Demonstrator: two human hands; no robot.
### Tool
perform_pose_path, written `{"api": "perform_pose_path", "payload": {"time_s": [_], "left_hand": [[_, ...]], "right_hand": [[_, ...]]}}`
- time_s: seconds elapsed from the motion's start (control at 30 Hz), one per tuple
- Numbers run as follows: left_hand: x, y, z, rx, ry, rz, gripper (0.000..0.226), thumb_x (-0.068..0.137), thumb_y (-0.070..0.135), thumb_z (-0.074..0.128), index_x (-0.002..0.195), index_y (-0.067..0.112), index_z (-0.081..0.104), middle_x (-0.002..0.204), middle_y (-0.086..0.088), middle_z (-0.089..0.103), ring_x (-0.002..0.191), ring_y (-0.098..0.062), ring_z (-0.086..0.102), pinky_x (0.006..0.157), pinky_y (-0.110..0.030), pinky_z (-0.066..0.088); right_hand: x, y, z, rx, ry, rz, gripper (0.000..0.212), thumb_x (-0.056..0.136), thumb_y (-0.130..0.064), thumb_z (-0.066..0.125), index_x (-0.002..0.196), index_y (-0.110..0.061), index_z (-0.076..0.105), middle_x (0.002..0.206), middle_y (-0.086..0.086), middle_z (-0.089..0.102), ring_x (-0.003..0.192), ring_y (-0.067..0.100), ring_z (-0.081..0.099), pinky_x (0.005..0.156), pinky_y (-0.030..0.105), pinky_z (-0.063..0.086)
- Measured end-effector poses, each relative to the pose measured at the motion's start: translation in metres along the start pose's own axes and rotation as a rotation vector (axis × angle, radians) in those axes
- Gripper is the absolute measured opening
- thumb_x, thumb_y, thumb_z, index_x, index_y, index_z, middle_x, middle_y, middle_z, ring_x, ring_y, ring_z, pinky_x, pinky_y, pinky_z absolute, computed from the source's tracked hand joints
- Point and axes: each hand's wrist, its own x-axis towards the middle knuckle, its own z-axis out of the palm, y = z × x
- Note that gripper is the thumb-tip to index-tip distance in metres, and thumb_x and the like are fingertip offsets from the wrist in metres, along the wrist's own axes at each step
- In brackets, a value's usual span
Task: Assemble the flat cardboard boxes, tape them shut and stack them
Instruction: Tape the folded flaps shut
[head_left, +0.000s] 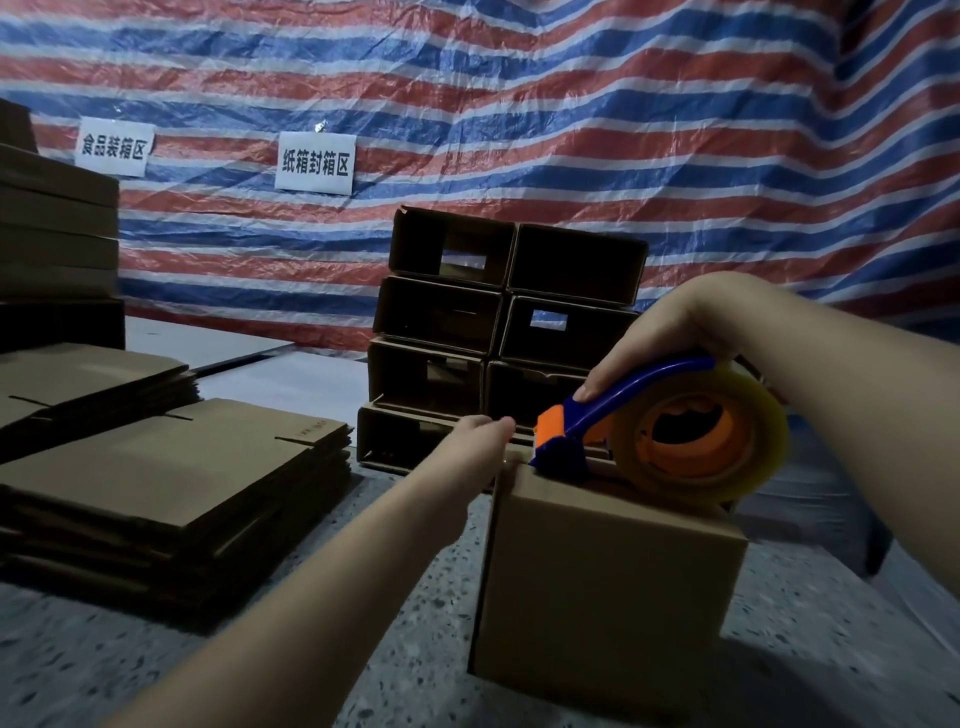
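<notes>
Fingers of the right hand (670, 332) curl round the blue handle of the tape dispenser (660, 426), thumb pressed along it, its cutter end set on the far top edge of the box (608, 566) on the floor. Left hand (478, 434) touches that same far edge with fairly straight fingers — whether they pinch the tape I cannot tell. Several assembled boxes (504, 332) are stacked behind; flat boxes (171, 473) wait at left — much remains.
</notes>
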Motion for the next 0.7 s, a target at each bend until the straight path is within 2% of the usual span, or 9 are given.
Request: {"api": "perform_pose_path", "payload": {"time_s": [0.1,0.2,0.3,0.4,0.5,0.57,0.7], "left_hand": [[-0.006,-0.006,0.007,0.048,-0.094,-0.052,0.042,0.101,0.034,0.048,0.141,0.021,0.048,0.133,-0.006,0.056,0.122,-0.022,0.05,0.107,-0.042,0.034],[-0.008,-0.005,0.006,0.061,-0.054,0.012,0.041,0.1,0.025,0.05,0.141,0.02,0.049,0.13,-0.005,0.057,0.116,-0.017,0.053,0.094,-0.033,0.041],[-0.01,0.001,0.006,0.099,-0.009,0.064,0.047,0.099,0.016,0.051,0.146,0.018,0.043,0.138,-0.007,0.052,0.115,-0.018,0.051,0.084,-0.026,0.04],[-0.011,0.001,0.006,0.111,0.001,0.098,0.044,0.099,0.018,0.054,0.142,0.019,0.047,0.126,-0.003,0.055,0.109,-0.016,0.052,0.08,-0.023,0.041],[-0.009,-0.001,0.005,0.122,0.027,0.107,0.04,0.099,0.021,0.055,0.138,0.019,0.052,0.118,0.0,0.057,0.106,-0.015,0.055,0.073,-0.021,0.043],[-0.009,-0.001,0.006,0.128,0.026,0.113,0.037,0.099,0.022,0.055,0.136,0.019,0.055,0.12,-0.001,0.059,0.103,-0.013,0.056,0.069,-0.02,0.043],[-0.013,0.002,0.006,0.156,0.031,0.129,0.03,0.098,0.024,0.058,0.128,0.018,0.059,0.116,0.001,0.063,0.097,-0.009,0.058,0.067,-0.019,0.044]], "right_hand": [[0.0,0.0,0.001,0.001,0.005,0.001,0.074,0.068,-0.06,0.073,0.126,-0.014,0.067,0.09,0.006,0.07,0.072,0.015,0.065,0.068,0.025,0.052],[-0.001,0.0,-0.003,-0.043,0.039,0.015,0.072,0.063,-0.063,0.075,0.116,-0.014,0.07,0.087,0.007,0.072,0.069,0.016,0.068,0.063,0.025,0.057],[-0.005,0.007,-0.011,-0.063,0.05,0.039,0.085,0.052,-0.065,0.083,0.115,-0.01,0.071,0.087,0.01,0.074,0.069,0.02,0.071,0.061,0.029,0.059],[-0.011,0.032,-0.021,-0.052,0.083,0.076,0.099,0.039,-0.068,0.092,0.116,-0.01,0.072,0.095,0.013,0.076,0.077,0.025,0.074,0.065,0.032,0.059],[-0.014,0.058,-0.026,-0.044,0.078,0.116,0.113,0.027,-0.072,0.093,0.12,-0.011,0.07,0.105,0.016,0.076,0.088,0.027,0.074,0.077,0.035,0.058],[-0.012,0.063,-0.023,-0.058,0.052,0.132,0.11,0.031,-0.072,0.093,0.12,-0.011,0.069,0.104,0.015,0.076,0.087,0.027,0.074,0.078,0.035,0.058],[-0.005,0.064,-0.009,-0.096,0.054,0.139,0.099,0.039,-0.07,0.085,0.115,-0.009,0.069,0.091,0.012,0.077,0.076,0.024,0.074,0.067,0.033,0.059]]}}
